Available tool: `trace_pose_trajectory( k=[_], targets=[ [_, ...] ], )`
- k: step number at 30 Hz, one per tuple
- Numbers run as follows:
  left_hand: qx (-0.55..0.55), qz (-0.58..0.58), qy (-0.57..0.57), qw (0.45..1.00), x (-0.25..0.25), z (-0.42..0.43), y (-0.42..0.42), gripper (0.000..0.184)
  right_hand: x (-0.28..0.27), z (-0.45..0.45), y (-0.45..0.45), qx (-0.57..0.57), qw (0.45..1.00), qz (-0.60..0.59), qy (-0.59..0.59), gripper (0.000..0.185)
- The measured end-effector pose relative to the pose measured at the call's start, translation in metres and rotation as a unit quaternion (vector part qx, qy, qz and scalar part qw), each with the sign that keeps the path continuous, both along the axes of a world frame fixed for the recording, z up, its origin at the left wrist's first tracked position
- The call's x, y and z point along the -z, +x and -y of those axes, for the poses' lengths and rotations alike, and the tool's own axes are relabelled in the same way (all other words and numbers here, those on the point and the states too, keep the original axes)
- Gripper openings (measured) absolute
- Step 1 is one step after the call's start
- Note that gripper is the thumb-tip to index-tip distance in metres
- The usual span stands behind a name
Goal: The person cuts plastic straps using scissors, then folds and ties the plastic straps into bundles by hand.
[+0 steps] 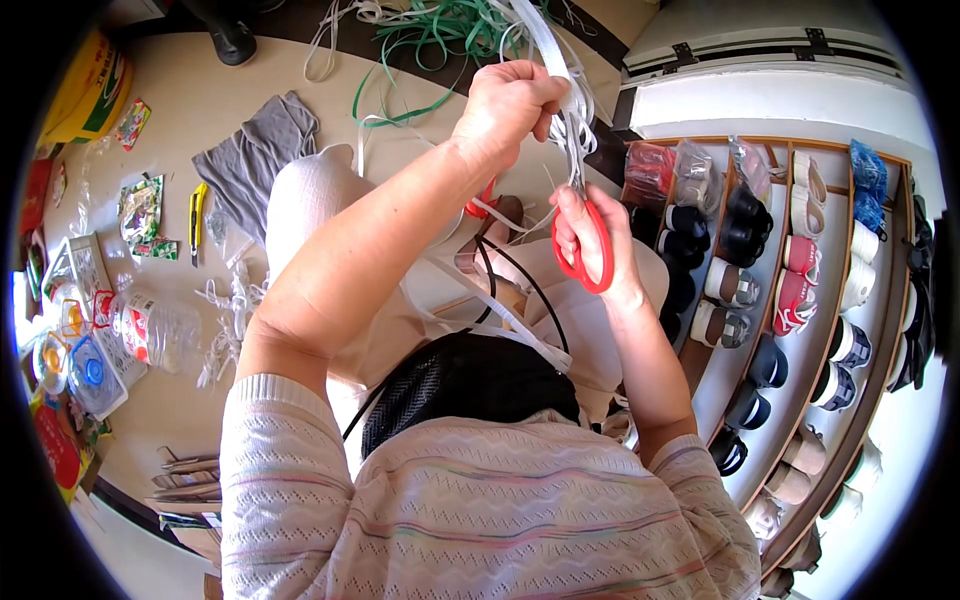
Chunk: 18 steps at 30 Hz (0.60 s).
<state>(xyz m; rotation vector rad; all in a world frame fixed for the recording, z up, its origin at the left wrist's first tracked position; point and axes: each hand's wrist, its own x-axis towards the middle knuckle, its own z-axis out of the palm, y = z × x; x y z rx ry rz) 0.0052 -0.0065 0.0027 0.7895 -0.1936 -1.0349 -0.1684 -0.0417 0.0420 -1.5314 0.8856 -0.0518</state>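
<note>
My left hand (507, 112) is closed in a pinch on a white plastic strap (545, 40), which runs up past the fingers. Just below and to its right, my right hand (625, 245) grips red-handled scissors (606, 240). The scissor blades (575, 150) point upward beside the strap and a bunch of looped white strips. Whether the blades touch the strap I cannot tell. Another white strip (455, 275) hangs over my lap, and a red object (482, 200) shows partly behind my left forearm.
Green strips (440, 35) lie tangled on the floor ahead. To the left are a grey cloth (262, 150), a yellow utility knife (196, 222), a plastic bottle (155, 328) and a yellow bucket (95, 90). A wooden shoe rack (735, 395) stands close on the right.
</note>
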Motion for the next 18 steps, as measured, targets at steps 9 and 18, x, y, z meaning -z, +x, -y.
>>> trace_pose_trajectory(
  k=[9,18],
  targets=[
    [0.022,-0.010,0.012,1.000,-0.001,-0.002,-0.002,0.015,-0.002,0.004,0.005,0.004,1.000,0.016,0.024,0.029],
    [0.008,0.018,0.019,1.000,0.005,0.005,0.004,0.015,0.001,0.002,0.002,0.018,0.999,0.041,0.011,0.032]
  ],
)
